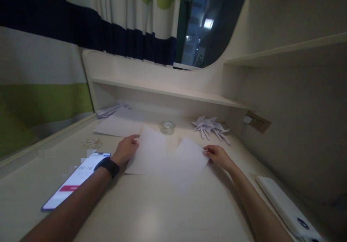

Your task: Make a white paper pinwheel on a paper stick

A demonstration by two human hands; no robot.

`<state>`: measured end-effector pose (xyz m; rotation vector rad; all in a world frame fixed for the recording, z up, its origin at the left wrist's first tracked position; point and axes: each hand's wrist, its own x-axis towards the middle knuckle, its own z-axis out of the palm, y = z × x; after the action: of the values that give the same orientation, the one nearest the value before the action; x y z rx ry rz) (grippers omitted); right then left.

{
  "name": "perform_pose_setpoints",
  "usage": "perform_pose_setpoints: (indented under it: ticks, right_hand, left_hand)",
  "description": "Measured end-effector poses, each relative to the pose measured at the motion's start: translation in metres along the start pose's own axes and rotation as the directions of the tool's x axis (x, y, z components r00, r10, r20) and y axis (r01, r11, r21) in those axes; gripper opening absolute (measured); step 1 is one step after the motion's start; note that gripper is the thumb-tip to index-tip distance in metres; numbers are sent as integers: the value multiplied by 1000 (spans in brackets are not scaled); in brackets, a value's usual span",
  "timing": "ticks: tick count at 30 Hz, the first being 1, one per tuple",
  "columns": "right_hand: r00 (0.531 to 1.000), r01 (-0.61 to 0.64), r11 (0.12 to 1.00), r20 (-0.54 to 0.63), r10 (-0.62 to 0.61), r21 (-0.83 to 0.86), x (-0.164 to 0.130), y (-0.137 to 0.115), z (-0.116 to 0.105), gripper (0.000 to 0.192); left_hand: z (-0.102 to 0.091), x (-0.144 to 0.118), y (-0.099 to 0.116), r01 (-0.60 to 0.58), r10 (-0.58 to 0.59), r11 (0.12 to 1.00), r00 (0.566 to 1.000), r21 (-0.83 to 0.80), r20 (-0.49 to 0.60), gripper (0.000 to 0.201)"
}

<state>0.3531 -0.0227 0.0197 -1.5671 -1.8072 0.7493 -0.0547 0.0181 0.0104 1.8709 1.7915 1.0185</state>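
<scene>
Left fingers: the fingers of the left hand (126, 150) are curled together, their tips pressing on the left edge of the sheet of paper (165, 155).
Right fingers: the right hand (218, 155) has its fingers bunched on the sheet's right edge; whether they pinch the edge or only rest on it cannot be told.
Left arm: it runs in from the lower left across the desk (151, 213), forearm low over the top, a dark wristband (107, 166) on the wrist.
Right arm: it comes in from the lower right, with the wrist nearly straight.
Paper: white, lying on the desk between the two hands; its near right part looks folded or lifted.
Phone: a lit phone (77, 184) lies just beside the left forearm.
Tape: a clear tape roll (167, 127) stands behind the sheet.
Folded shapes: a cluster of white paper shapes (210, 128) lies beyond the right hand.
Stack: more white sheets (119, 124) lie at the back left.
</scene>
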Motion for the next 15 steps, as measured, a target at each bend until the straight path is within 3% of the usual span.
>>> perform_pose_setpoints:
  ticks: [7,15]
  right_hand:
    - [999,18,974,-28,-25,-225,1,-3,-1,23]
    - [996,34,957,-67,-55,-288,-2,-8,-4,22]
  left_hand:
    - [-17,23,-16,3,-2,991,1000,134,-3,58]
    - [-15,52,-35,24,-24,980,1000,195,-2,39]
